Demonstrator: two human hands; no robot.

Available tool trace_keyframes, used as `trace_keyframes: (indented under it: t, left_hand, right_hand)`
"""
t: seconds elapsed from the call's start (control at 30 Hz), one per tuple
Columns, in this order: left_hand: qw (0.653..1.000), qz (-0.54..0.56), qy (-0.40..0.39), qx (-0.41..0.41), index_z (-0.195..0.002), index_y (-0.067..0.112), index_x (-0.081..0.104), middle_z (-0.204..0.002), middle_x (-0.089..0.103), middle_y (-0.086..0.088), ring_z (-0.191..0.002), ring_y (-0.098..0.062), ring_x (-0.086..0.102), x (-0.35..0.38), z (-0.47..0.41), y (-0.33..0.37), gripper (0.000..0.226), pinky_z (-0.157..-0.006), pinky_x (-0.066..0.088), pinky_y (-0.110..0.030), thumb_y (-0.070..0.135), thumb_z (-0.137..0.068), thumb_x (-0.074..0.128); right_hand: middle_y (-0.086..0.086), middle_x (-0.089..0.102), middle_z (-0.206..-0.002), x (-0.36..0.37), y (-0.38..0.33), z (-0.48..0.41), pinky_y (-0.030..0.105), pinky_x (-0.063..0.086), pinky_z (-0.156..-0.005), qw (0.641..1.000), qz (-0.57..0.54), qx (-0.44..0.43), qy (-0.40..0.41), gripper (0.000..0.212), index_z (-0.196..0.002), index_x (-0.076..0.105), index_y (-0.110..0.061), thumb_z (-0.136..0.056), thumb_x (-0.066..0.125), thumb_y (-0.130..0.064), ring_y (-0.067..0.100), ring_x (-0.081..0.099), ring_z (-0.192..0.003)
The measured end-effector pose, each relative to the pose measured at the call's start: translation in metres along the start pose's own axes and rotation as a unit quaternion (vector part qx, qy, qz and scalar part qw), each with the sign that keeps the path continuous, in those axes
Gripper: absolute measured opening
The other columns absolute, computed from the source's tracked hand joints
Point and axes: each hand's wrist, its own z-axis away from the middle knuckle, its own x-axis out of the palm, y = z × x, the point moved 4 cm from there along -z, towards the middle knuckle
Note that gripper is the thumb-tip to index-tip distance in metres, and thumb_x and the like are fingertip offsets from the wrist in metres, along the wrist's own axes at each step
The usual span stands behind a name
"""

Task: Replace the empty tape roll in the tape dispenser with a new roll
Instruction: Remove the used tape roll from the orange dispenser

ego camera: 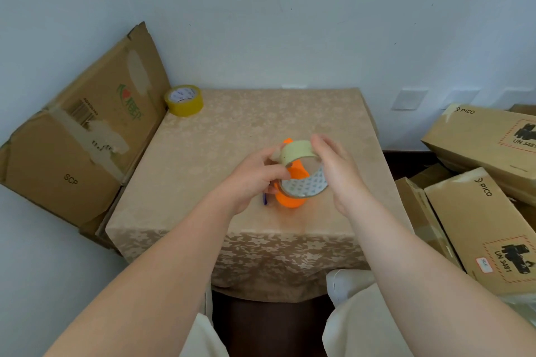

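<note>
Tape dispenser [291, 182], orange, held above the tabletop [232, 139] near its front edge; left hand [255, 180] grips its side. Spent roll [301, 171], a thin pale ring showing its printed core, seems to be coming off the hub, not yet clear. Right hand [336, 171] open, flat against the ring. New yellow roll [184, 100] waits untouched at the far left corner. Boxes [478, 197] at right closed; contents unseen.

orange dispenser [291, 200] mostly hidden behind empty roll [301, 168], hands
</note>
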Motion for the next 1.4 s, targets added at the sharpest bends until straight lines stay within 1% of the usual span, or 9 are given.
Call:
trace_keyframes:
  t: [0.1, 0.17, 0.33, 0.53, 0.7, 0.83, 1.0, 1.23, 1.4]
  left_hand:
    - [0.999, 0.025, 0.013, 0.028, -0.119, 0.027, 0.061, -0.114, 0.065, -0.002, -0.101, -0.015, 0.059, -0.003, 0.000, 0.003, 0.061, -0.081, 0.048, -0.027, 0.010, -0.060, 0.056]
    - [0.998, 0.025, 0.042, 0.039, -0.114, 0.031, 0.060, -0.110, 0.065, 0.001, -0.101, -0.016, 0.057, -0.008, 0.000, 0.002, 0.057, -0.084, 0.045, -0.026, 0.006, -0.063, 0.058]
    - [0.993, -0.010, 0.079, 0.082, -0.122, 0.021, 0.058, -0.108, 0.069, 0.000, -0.113, -0.016, 0.059, -0.013, -0.004, 0.004, 0.056, -0.090, 0.045, -0.022, -0.012, -0.077, 0.055]
    - [0.987, -0.064, 0.080, 0.128, -0.125, 0.023, 0.056, -0.100, 0.070, 0.005, -0.097, -0.001, 0.061, -0.007, -0.011, 0.029, 0.058, -0.082, 0.047, -0.010, -0.010, -0.077, 0.050]
    - [0.979, -0.062, 0.147, 0.127, -0.126, 0.023, 0.055, -0.114, 0.055, 0.006, -0.094, 0.000, 0.052, -0.006, -0.033, 0.048, 0.047, -0.074, 0.045, -0.008, 0.001, -0.085, 0.046]
    - [0.985, -0.013, 0.147, 0.092, -0.123, 0.020, 0.056, -0.106, 0.056, 0.007, -0.091, 0.000, 0.052, -0.010, -0.054, 0.053, 0.036, -0.069, 0.043, -0.016, 0.013, -0.090, 0.043]
    - [0.986, -0.032, 0.147, 0.073, -0.117, 0.019, 0.060, -0.102, 0.063, 0.003, -0.091, -0.007, 0.060, -0.020, -0.085, 0.048, 0.031, -0.075, 0.051, -0.025, 0.023, -0.087, 0.055]
    - [0.988, -0.048, 0.109, 0.095, -0.100, 0.016, 0.067, -0.086, 0.067, 0.000, -0.084, -0.016, 0.063, -0.022, -0.126, 0.048, 0.019, -0.080, 0.051, -0.029, 0.009, -0.086, 0.057]
    - [0.982, -0.082, 0.147, 0.089, -0.102, 0.015, 0.069, -0.095, 0.071, -0.001, -0.090, -0.015, 0.065, -0.031, -0.148, 0.047, 0.025, -0.079, 0.049, -0.025, 0.006, -0.084, 0.054]
  right_hand:
    - [0.006, 0.072, -0.101, 0.003, 0.010, -0.002, 0.037, 0.048, -0.081, 0.992, -0.037, 0.079, -0.090, 0.039, -0.111, 0.067, -0.012, -0.085, 0.060, -0.039, 0.020, 0.066, -0.091]
    - [0.015, 0.069, -0.112, 0.004, 0.017, -0.001, 0.039, 0.051, -0.079, 0.980, -0.088, 0.112, -0.136, 0.046, -0.121, 0.061, -0.005, -0.084, 0.061, -0.032, 0.022, 0.065, -0.093]
    - [0.013, 0.066, -0.111, 0.014, 0.018, 0.003, 0.048, 0.050, -0.087, 0.956, -0.126, 0.138, -0.227, 0.039, -0.115, 0.065, -0.016, -0.079, 0.052, -0.022, 0.027, 0.060, -0.098]
    - [0.011, 0.068, -0.112, 0.030, -0.002, -0.010, 0.039, 0.047, -0.087, 0.963, -0.134, 0.114, -0.206, 0.032, -0.109, 0.071, -0.021, -0.093, 0.045, -0.030, 0.024, 0.062, -0.094]
    - [0.012, 0.071, -0.110, 0.028, -0.007, -0.043, 0.044, 0.053, -0.090, 0.974, -0.170, 0.143, -0.053, 0.045, -0.110, 0.067, -0.011, -0.082, 0.058, -0.044, 0.029, 0.069, -0.096]
    - [0.010, 0.064, -0.093, 0.028, -0.016, -0.062, 0.032, 0.048, -0.062, 0.969, -0.213, 0.122, -0.028, 0.029, -0.104, 0.064, -0.011, -0.089, 0.054, -0.033, 0.024, 0.062, -0.076]
    - [0.004, 0.064, -0.082, 0.025, -0.018, -0.095, 0.028, 0.047, -0.055, 0.967, -0.234, 0.101, 0.029, 0.013, -0.088, 0.064, -0.014, -0.088, 0.056, -0.025, 0.017, 0.060, -0.067]
    - [0.006, 0.070, -0.104, 0.030, -0.021, -0.135, 0.036, 0.054, -0.083, 0.971, -0.199, 0.122, 0.042, 0.025, -0.100, 0.066, -0.016, -0.090, 0.051, -0.034, 0.022, 0.066, -0.089]
    - [-0.007, 0.058, -0.086, 0.027, -0.028, -0.155, 0.027, 0.040, -0.071, 0.989, -0.112, 0.096, 0.022, 0.014, -0.089, 0.059, -0.026, -0.094, 0.047, -0.030, 0.014, 0.052, -0.083]
